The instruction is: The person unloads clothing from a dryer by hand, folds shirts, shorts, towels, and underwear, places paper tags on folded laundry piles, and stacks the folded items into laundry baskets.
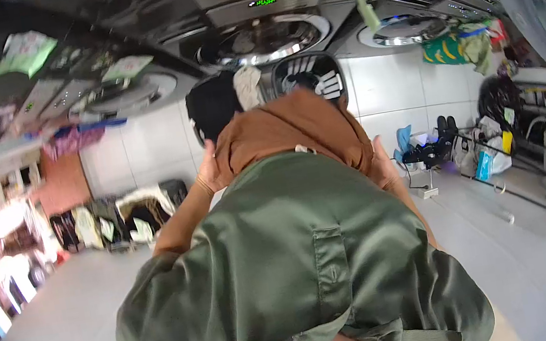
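Note:
A wide piece of plain brown cloth spreads between my hands, just beyond the hem of my green shirt. A small pale detail sits at its near edge, and its far edge is blurred. My left hand is at the cloth's left side, thumb pointing up, its other fingers mostly hidden. On the right side, my right hand closes on the edge, also thumb up. Just past the cloth stands a basket of black and cream laundry. Beside it is a dark basket, partly covered by the brown cloth.
A washing machine with lit green displays stands ahead, more machines on both sides. Bags and clothes line the floor at left. A black metal rack with plastic bags is at right. Dark slippers lie near it.

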Demonstrator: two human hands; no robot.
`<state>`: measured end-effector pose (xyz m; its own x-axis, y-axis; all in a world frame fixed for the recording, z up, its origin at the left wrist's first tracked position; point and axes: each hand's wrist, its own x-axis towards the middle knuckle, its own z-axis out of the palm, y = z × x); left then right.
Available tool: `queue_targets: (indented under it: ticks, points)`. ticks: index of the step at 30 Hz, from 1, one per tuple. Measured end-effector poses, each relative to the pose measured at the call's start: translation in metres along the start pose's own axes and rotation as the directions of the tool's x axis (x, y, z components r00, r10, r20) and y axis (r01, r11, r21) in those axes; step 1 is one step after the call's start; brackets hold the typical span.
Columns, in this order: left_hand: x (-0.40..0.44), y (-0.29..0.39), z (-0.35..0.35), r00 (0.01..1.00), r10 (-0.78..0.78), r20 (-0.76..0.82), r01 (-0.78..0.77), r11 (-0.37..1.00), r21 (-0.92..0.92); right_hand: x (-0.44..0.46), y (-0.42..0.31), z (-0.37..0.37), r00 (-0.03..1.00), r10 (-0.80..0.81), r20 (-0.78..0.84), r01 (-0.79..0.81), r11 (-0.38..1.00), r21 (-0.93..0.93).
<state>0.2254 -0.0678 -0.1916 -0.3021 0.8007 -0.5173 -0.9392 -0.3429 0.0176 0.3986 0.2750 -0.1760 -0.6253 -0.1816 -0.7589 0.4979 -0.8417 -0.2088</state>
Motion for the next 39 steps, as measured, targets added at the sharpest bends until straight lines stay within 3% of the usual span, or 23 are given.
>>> queue_targets:
  ticks: [1, 3, 5, 6, 7, 9, 12, 16, 18, 20, 21, 23, 24, 27, 28, 29, 30, 31, 33, 34, 35, 36, 39]
  points:
    - [-0.013, 0.0, -0.018, 0.974, -0.057, -0.22, 0.136, 0.92, 0.367, 0.003, -0.001, 0.009, 0.999, -0.04, -0.034, 0.03, 0.965, -0.261]
    - [-0.02, 0.001, -0.056, 0.894, -0.008, -0.448, 0.32, 0.713, 0.624, 0.046, -0.003, -0.038, 0.997, 0.075, 0.03, -0.058, 0.922, -0.384]
    - [-0.016, 0.0, -0.095, 0.754, 0.11, -0.648, 0.27, 0.847, 0.459, 0.068, -0.013, -0.04, 0.851, 0.294, -0.435, -0.503, 0.693, -0.517]
    - [-0.013, 0.01, -0.105, 0.741, 0.164, -0.651, 0.189, 0.88, 0.437, 0.089, -0.017, -0.049, 0.8, 0.215, -0.561, -0.54, 0.666, -0.515]
    - [-0.009, 0.026, -0.126, 0.783, 0.19, -0.593, 0.077, 0.916, 0.394, 0.108, -0.018, -0.052, 0.828, 0.052, -0.558, -0.425, 0.707, -0.565]
    - [0.005, 0.066, -0.148, 0.611, 0.379, -0.695, 0.035, 0.864, 0.503, 0.141, -0.036, -0.024, 0.87, 0.037, -0.492, -0.365, 0.719, -0.591]
    - [0.003, 0.118, -0.117, 0.457, 0.738, -0.497, -0.016, 0.566, 0.825, 0.17, -0.055, 0.052, 0.879, -0.171, -0.446, -0.214, 0.693, -0.688]
    - [-0.019, 0.163, -0.082, 0.374, 0.804, -0.462, -0.103, 0.532, 0.841, 0.201, -0.055, 0.096, 0.887, -0.372, -0.273, 0.097, 0.73, -0.676]
    - [-0.033, 0.172, -0.076, 0.326, 0.773, -0.545, 0.048, 0.562, 0.826, 0.218, -0.048, 0.086, 0.903, -0.353, -0.245, 0.138, 0.779, -0.612]
    - [-0.043, 0.174, -0.138, 0.377, 0.753, -0.539, 0.039, 0.569, 0.821, 0.253, -0.035, 0.044, 0.936, -0.325, -0.139, 0.219, 0.842, -0.492]
    - [-0.048, 0.173, -0.16, 0.43, 0.732, -0.528, 0.031, 0.573, 0.819, 0.251, -0.032, 0.049, 0.939, -0.316, -0.133, 0.212, 0.841, -0.497]
    - [-0.05, 0.143, -0.129, 0.331, 0.711, -0.62, 0.217, 0.583, 0.783, 0.226, -0.022, 0.062, 0.914, -0.314, -0.258, 0.04, 0.702, -0.711]
    - [-0.052, 0.128, -0.166, 0.393, 0.686, -0.612, 0.06, 0.645, 0.762, 0.22, -0.019, 0.05, 0.931, -0.25, -0.266, -0.022, 0.688, -0.725]
    - [-0.05, 0.055, -0.262, 0.547, 0.683, -0.484, 0.5, 0.197, 0.843, 0.201, -0.011, -0.004, 0.964, -0.266, -0.004, 0.104, 0.391, -0.914]
    - [-0.048, 0.027, -0.297, 0.587, 0.69, -0.423, 0.595, -0.014, 0.804, 0.195, -0.01, -0.034, 0.969, -0.246, -0.013, -0.039, -0.098, -0.994]
    - [-0.056, -0.001, -0.296, 0.799, 0.464, -0.383, 0.513, -0.192, 0.837, 0.19, -0.01, -0.064, 0.974, -0.225, -0.022, -0.149, -0.567, -0.81]
    - [-0.057, -0.019, -0.256, 0.908, 0.185, -0.375, 0.397, -0.663, 0.635, 0.17, -0.007, -0.062, 0.999, -0.029, -0.023, -0.036, -0.596, -0.802]
    - [-0.067, -0.038, -0.24, 0.869, 0.287, -0.403, 0.489, -0.619, 0.615, 0.165, -0.01, -0.06, 0.997, 0.066, -0.045, -0.002, -0.545, -0.838]
    - [-0.06, -0.068, -0.21, 0.732, 0.182, -0.657, 0.679, -0.107, 0.727, 0.163, -0.001, -0.04, 0.98, 0.129, -0.154, -0.114, -0.269, -0.956]
    - [-0.052, -0.061, -0.139, 0.535, 0.526, -0.661, 0.781, -0.01, 0.624, 0.165, 0.003, -0.028, 0.968, 0.149, -0.203, -0.181, -0.152, -0.972]
    - [-0.042, -0.066, -0.156, 0.691, 0.586, -0.423, 0.674, -0.313, 0.669, 0.169, 0.004, -0.012, 0.957, 0.176, -0.231, -0.224, -0.063, -0.973]
    - [-0.033, -0.07, -0.155, 0.745, 0.556, -0.368, 0.619, -0.372, 0.691, 0.174, 0.006, 0.003, 0.95, 0.206, -0.235, -0.239, -0.007, -0.971]
    - [-0.032, -0.065, -0.14, 0.769, 0.388, -0.508, 0.569, -0.052, 0.821, 0.174, 0.013, 0.037, 0.924, 0.294, -0.243, -0.29, 0.127, -0.949]
